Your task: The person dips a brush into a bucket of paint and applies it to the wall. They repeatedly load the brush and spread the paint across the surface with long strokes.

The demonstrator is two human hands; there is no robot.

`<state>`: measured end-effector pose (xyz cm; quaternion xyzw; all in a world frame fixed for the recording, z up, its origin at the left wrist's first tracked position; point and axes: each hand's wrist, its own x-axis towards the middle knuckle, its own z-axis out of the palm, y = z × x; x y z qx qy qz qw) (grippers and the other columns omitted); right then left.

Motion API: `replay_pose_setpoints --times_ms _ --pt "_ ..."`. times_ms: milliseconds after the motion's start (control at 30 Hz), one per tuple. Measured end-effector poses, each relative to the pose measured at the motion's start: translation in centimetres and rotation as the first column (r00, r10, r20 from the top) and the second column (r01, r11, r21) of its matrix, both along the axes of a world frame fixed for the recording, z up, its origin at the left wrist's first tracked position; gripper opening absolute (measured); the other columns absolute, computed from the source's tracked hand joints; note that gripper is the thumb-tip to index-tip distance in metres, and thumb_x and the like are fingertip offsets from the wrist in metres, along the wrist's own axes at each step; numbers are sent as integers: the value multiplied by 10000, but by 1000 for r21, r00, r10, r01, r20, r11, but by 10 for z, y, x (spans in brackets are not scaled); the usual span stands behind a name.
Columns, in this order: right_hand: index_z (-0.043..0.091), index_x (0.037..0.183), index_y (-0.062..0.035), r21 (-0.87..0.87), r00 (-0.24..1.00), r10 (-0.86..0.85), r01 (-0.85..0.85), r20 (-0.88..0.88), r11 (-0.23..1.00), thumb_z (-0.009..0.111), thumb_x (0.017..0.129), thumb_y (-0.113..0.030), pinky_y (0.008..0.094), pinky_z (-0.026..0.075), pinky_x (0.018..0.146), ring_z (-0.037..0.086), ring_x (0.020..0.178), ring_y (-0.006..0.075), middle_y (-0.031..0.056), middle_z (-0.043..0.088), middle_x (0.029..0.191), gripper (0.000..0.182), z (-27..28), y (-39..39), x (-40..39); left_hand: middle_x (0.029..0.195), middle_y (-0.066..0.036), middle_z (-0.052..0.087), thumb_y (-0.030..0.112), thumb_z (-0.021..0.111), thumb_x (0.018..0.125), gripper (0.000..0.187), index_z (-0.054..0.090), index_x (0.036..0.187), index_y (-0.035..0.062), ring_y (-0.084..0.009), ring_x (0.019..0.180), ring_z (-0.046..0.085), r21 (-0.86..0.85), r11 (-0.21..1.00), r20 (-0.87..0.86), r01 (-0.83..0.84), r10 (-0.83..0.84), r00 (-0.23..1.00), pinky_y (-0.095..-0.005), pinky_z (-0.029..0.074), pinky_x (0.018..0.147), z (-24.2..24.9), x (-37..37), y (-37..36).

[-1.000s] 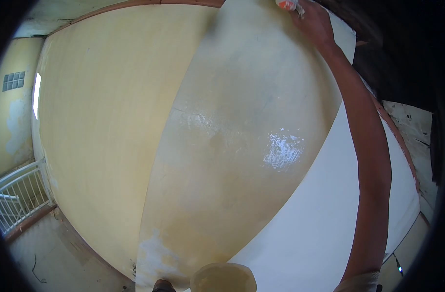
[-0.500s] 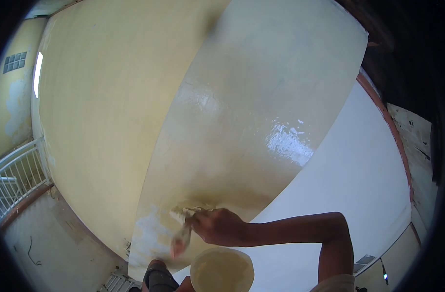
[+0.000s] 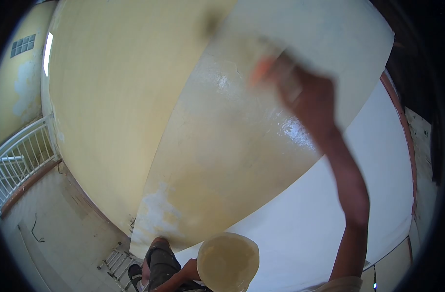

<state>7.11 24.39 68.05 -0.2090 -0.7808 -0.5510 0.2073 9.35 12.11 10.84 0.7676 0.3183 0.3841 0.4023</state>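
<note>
Right hand (image 3: 310, 104) closing round orange-handled brush (image 3: 268, 68), blurred, at wet wall (image 3: 222, 146); light, paint-slick, taking handle. Left hand (image 3: 195, 270) holding bucket (image 3: 227, 263), likely heavy, sloshing.

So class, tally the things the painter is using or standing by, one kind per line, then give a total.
Brush: 1
Paint bowl: 1
Ladder: 1
Railing: 1
Total: 4

White metal railing (image 3: 18, 155), at 9 o'clock. Folded ladder (image 3: 116, 263) lying on the tiled floor (image 3: 52, 228), at 7 o'clock. Glass-block vent (image 3: 22, 45) in the far wall, at 10 o'clock.
</note>
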Motion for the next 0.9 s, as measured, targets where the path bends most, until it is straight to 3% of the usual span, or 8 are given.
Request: replay_pose_setpoints --times_ms 100,200,300,433,567,733,833,900 --pt "538 947 47 -67 928 60 -38 367 997 490 785 -138 341 478 407 554 510 218 138 525 653 250 -136 -6 11 979 -96 602 508 647 607 598 538 1077 156 -276 861 580 -4 1000 71 21 -21 997 -350 453 731 4 -1 -1" --pt "538 983 26 -486 853 485 -347 192 802 480 778 -112 366 469 408 580 506 223 132 565 641 253 -216 -22 -2 976 -95 603 507 646 610 592 540 1074 155 -277 862 579 -11 999 222 43 -39 974 -349 455 727 28 -11 -6" --pt "565 916 -5 -858 999 37 -3 19 514 580 716 -177 385 460 453 571 509 282 159 571 636 264 -216 -23 -6 985 -95 600 506 646 615 592 538 1078 152 -275 870 577 -17 1000 245 22 -17 969 -349 454 728 29 -13 -8" --pt "582 904 -69 -287 958 193 -249 -212 925 540 739 -199 363 435 431 530 436 257 93 545 542 214 -100 15 -20 991 -100 597 503 647 617 599 533 1084 145 -275 875 576 -36 998 243 51 -41 969 -351 453 729 34 -14 -10" --pt "575 926 -76 109 938 314 -300 -146 948 543 730 -137 343 452 454 552 491 230 73 568 616 207 -2 -6 -43 980 -107 600 497 647 617 600 528 1086 142 -278 869 577 -73 994 194 78 -62 979 -353 455 724 64 -25 -13" --pt "552 958 -32 129 964 25 -61 265 990 506 726 -149 289 426 390 510 472 161 72 517 660 264 -130 11 -43 971 -108 602 476 660 611 591 529 1081 142 -281 861 579 -99 990 141 98 -84 986 -355 455 721 62 -28 -14" --pt "553 940 -8 -348 914 327 -233 242 908 515 734 -124 336 449 403 596 536 229 160 589 694 239 -207 -4 -44 961 -107 604 459 674 599 580 540 1064 138 -284 851 580 -98 990 95 101 -91 991 -358 455 717 67 -27 -13" --pt "558 895 -63 -791 990 138 -102 -23 604 521 756 -145 350 455 420 589 545 235 139 573 629 166 -211 -9 -52 953 -107 606 451 681 593 574 547 1052 135 -286 842 582 -70 996 103 57 -49 993 -360 456 714 58 -25 -11"
